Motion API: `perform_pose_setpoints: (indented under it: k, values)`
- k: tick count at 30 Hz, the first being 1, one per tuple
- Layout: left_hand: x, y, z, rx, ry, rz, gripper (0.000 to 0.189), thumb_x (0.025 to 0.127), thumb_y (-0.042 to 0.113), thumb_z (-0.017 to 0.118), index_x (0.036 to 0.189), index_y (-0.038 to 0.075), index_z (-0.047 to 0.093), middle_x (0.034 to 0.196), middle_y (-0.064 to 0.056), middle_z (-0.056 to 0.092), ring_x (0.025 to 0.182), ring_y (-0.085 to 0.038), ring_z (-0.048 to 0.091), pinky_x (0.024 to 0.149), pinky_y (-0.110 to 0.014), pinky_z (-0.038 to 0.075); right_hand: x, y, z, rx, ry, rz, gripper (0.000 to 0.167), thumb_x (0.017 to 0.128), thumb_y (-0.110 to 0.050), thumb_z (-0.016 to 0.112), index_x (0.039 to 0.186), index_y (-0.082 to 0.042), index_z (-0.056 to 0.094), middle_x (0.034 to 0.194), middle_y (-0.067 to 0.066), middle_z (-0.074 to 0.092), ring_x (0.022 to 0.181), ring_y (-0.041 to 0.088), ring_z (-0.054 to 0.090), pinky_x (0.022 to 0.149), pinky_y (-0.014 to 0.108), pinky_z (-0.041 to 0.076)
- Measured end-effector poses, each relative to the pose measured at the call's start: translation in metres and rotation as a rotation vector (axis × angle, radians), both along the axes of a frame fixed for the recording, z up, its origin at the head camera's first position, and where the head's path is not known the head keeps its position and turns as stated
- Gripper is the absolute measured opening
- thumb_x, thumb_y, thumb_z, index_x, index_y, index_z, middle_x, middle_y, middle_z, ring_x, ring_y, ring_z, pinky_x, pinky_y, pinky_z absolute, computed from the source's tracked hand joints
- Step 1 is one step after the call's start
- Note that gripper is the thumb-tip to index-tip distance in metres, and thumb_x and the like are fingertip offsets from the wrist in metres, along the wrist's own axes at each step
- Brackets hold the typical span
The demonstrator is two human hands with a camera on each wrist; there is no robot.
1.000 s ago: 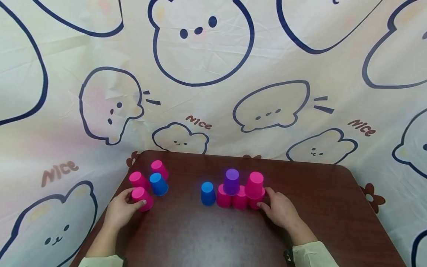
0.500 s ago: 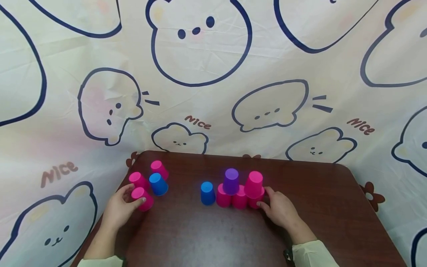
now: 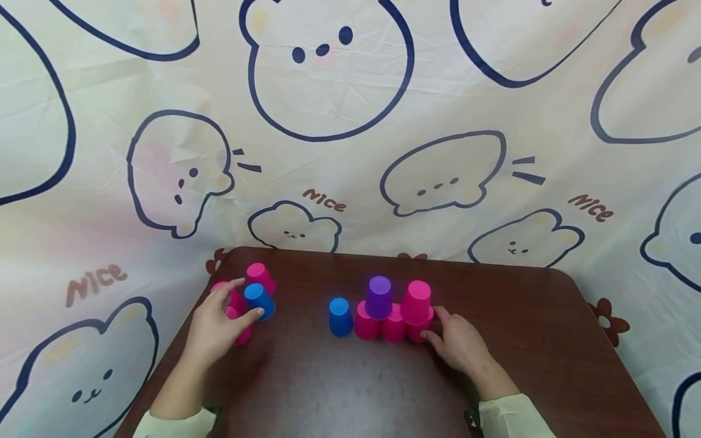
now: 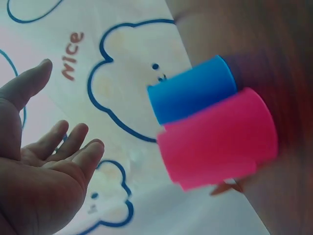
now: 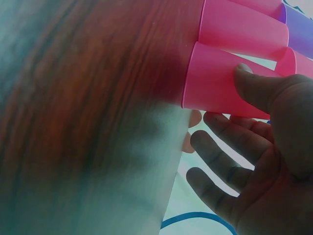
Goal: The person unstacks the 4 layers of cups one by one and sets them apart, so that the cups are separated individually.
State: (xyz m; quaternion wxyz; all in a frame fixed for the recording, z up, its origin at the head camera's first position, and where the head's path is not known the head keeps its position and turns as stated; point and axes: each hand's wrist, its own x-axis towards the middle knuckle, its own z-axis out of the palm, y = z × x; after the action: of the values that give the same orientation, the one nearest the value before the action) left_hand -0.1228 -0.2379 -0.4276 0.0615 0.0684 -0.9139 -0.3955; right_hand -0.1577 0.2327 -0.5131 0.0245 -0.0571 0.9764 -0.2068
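Note:
My left hand [image 3: 215, 330] is above the left cups, fingers spread, thumb and fingertips around but apart from a blue cup [image 3: 257, 298]. In the left wrist view, that blue cup [image 4: 193, 90] and a pink cup [image 4: 217, 139] stand clear of the fingers. The hand partly covers a front pink cup [image 3: 244, 335] and another behind it. My right hand [image 3: 464, 345] holds the lower right pink cup [image 5: 212, 81] between thumb and index finger, other fingers loosely extended. Upon that row sit an upside-down pink cup [image 3: 418, 301] and a purple cup [image 3: 379, 297].
Two more pink cups, one on the left [image 3: 367, 321] and one in the middle [image 3: 393, 325], complete the bottom row. A second blue cup [image 3: 341, 317] stands beside it. Another pink cup [image 3: 260, 277] is at the back left of the brown table [image 3: 328, 389]. A patterned cloth [image 3: 361, 164] hangs behind.
My left hand has left the front pink cup and shifted rightward and away from me, over to the blue cup. The right hand and its stack look unchanged.

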Motion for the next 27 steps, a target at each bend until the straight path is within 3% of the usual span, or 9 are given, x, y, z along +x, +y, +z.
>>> perform_pose_setpoints:
  k: [8,12,20,27]
  values:
    - [-0.016,0.031,0.005,0.046,0.058,-0.141,0.086,0.083,0.039,0.088,0.155,0.018,0.046,0.154,-0.017,0.049,0.136,-0.049,0.05,0.091,-0.06,0.057,0.0,-0.001,0.0,0.0,-0.021,-0.007,0.065,0.09,-0.038,0.081,0.143,-0.01,0.055,0.116,0.012,0.069,0.104,0.03,0.067,0.092,0.056,0.058]
    - [-0.028,0.052,0.006,0.088,0.065,-0.22,0.085,0.08,0.04,0.09,0.153,0.022,0.049,0.156,-0.009,0.049,0.141,-0.042,0.048,0.097,-0.054,0.056,-0.001,-0.001,0.001,-0.003,-0.016,-0.012,0.066,0.09,-0.038,0.081,0.143,-0.01,0.055,0.116,0.012,0.069,0.104,0.03,0.067,0.092,0.056,0.057]
    - [-0.046,0.099,0.007,0.188,0.014,-0.339,0.082,0.079,0.037,0.092,0.15,0.028,0.052,0.149,0.004,0.054,0.142,-0.032,0.049,0.101,-0.048,0.055,0.0,0.0,0.0,-0.009,-0.019,-0.015,0.065,0.089,-0.038,0.082,0.142,-0.01,0.056,0.113,0.011,0.069,0.1,0.028,0.067,0.09,0.054,0.058]
    - [-0.057,0.135,0.0,0.239,0.01,-0.445,0.076,0.08,0.03,0.092,0.147,0.028,0.056,0.145,0.008,0.058,0.141,-0.032,0.052,0.106,-0.048,0.051,-0.002,0.002,-0.001,-0.021,-0.015,-0.022,0.069,0.088,-0.044,0.082,0.142,-0.009,0.057,0.113,0.011,0.07,0.099,0.027,0.066,0.09,0.054,0.058]
